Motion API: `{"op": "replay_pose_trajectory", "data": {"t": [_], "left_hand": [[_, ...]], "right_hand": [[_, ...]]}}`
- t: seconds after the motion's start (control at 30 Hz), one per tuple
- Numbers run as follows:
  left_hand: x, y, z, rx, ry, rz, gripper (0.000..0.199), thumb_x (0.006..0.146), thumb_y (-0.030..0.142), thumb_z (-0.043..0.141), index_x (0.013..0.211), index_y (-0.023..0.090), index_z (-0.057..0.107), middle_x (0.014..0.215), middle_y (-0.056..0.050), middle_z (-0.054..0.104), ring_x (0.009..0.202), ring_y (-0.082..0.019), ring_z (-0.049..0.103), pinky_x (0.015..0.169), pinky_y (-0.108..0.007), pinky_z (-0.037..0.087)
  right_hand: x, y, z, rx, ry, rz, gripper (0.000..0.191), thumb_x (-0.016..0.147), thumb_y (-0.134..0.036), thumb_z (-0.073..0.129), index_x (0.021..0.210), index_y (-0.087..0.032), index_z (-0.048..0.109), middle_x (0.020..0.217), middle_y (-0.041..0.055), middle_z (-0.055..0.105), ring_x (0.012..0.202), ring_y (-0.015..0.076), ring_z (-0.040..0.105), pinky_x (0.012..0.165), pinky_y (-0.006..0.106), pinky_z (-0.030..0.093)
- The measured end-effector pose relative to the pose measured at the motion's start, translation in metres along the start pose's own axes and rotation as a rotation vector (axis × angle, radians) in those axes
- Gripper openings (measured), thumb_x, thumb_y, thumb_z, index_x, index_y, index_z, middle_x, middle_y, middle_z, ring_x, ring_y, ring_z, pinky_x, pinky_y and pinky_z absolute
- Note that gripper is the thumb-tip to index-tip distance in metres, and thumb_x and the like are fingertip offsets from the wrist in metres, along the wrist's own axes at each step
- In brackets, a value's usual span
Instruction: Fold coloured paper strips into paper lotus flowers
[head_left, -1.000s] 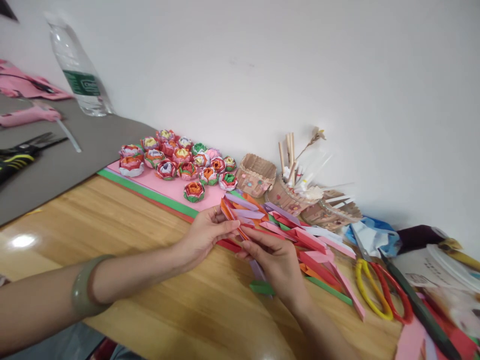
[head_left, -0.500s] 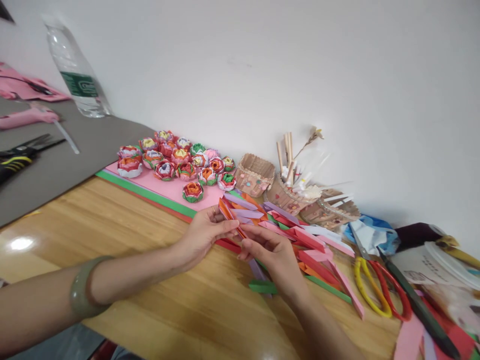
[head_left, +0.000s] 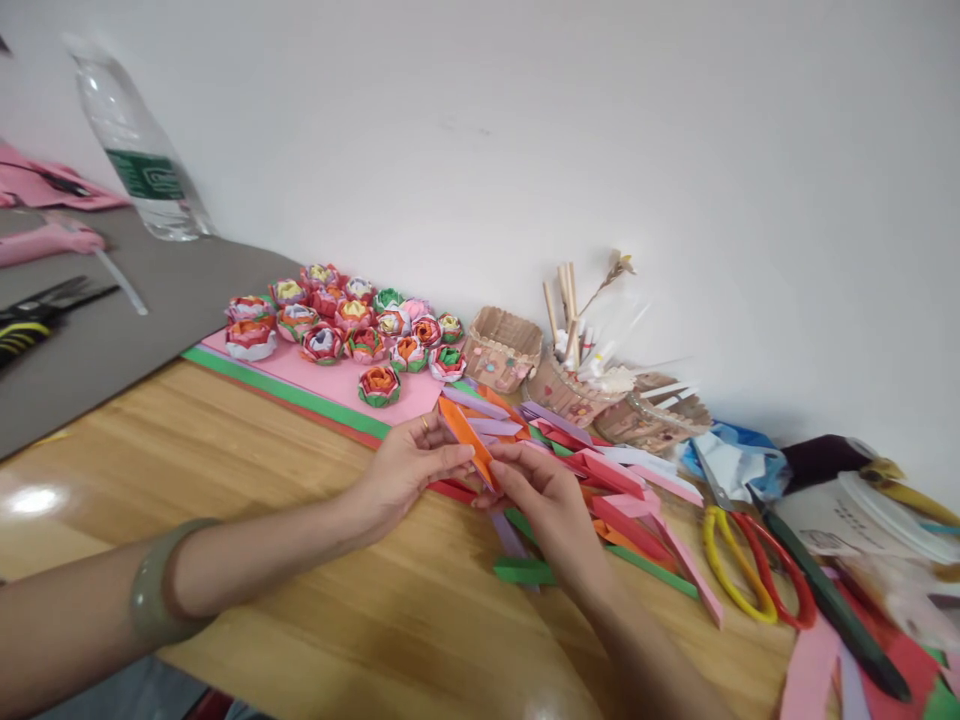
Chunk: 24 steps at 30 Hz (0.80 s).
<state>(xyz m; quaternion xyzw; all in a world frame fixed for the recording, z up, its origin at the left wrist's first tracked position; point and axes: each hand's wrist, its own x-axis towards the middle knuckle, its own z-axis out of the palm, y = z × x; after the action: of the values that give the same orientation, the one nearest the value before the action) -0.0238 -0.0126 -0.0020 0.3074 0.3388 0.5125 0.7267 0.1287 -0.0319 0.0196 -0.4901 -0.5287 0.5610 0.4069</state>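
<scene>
A folded orange paper strip (head_left: 466,438) is held between both hands over the wooden table. My left hand (head_left: 409,465) pinches its left side between thumb and fingers; a ring shows on one finger. The lower right end is gripped by the thumb and fingers of my right hand (head_left: 536,495). Behind and to the right of the hands lies a loose pile of folded paper strips (head_left: 619,510) in red, pink, purple, orange and green. Several folded paper flowers (head_left: 379,385) sit at the back left on a pink sheet (head_left: 300,368).
Small decorated baskets (head_left: 501,350) stand by the wall, one with rolled sticks. Scissors (head_left: 739,565) with yellow and red handles and a dark green tool (head_left: 832,600) lie at right. A bottle (head_left: 139,160), pink glue gun (head_left: 52,240) and pliers (head_left: 45,315) are at left.
The orange strip has turned so that its broad orange face shows instead of its narrow edge. My right hand's fingers have shifted slightly on it. The view has moved a little.
</scene>
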Motion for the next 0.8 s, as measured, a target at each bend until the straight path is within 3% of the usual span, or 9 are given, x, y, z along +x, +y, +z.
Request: {"op": "replay_pose_trajectory", "data": {"t": [0.1, 0.37, 0.63, 0.8], "left_hand": [[-0.0007, -0.0009, 0.0001, 0.044, -0.029, -0.005, 0.026, 0.056, 0.019, 0.079, 0.076, 0.012, 0.064, 0.071, -0.002, 0.067, 0.063, -0.013, 0.061, 0.063, -0.026, 0.049], [-0.0017, -0.0024, -0.0001, 0.045, -0.025, -0.052, 0.026, 0.056, 0.016, 0.078, 0.079, 0.013, 0.065, 0.072, 0.000, 0.067, 0.065, -0.012, 0.061, 0.064, -0.023, 0.047], [-0.0027, -0.0026, -0.0010, 0.097, -0.035, -0.035, 0.022, 0.061, 0.016, 0.075, 0.080, 0.014, 0.064, 0.074, 0.000, 0.067, 0.068, -0.011, 0.061, 0.063, -0.021, 0.047], [-0.0018, -0.0032, -0.0006, 0.114, -0.037, -0.050, 0.025, 0.059, 0.018, 0.076, 0.080, 0.014, 0.064, 0.075, -0.001, 0.066, 0.070, -0.013, 0.060, 0.065, -0.023, 0.047]], "right_hand": [[-0.0026, 0.0013, 0.0028, -0.247, 0.063, -0.145, 0.014, 0.077, -0.026, 0.058, 0.085, -0.018, 0.065, 0.078, 0.0025, 0.069, 0.067, 0.0149, 0.063, 0.062, 0.025, 0.049], [-0.0059, 0.0046, 0.0005, -0.752, 0.121, -0.354, 0.021, 0.085, -0.022, 0.045, 0.090, -0.019, 0.065, 0.069, 0.0020, 0.068, 0.057, 0.0142, 0.060, 0.056, 0.024, 0.044], [-0.0060, 0.0007, 0.0010, -0.753, 0.121, -0.363, 0.013, 0.084, -0.022, 0.050, 0.085, -0.018, 0.062, 0.077, 0.0032, 0.067, 0.063, 0.0140, 0.060, 0.059, 0.023, 0.045], [-0.0037, 0.0022, 0.0006, -0.784, 0.143, -0.350, 0.010, 0.081, -0.017, 0.052, 0.074, -0.017, 0.060, 0.069, 0.0018, 0.065, 0.061, 0.0140, 0.057, 0.057, 0.022, 0.042]]}}
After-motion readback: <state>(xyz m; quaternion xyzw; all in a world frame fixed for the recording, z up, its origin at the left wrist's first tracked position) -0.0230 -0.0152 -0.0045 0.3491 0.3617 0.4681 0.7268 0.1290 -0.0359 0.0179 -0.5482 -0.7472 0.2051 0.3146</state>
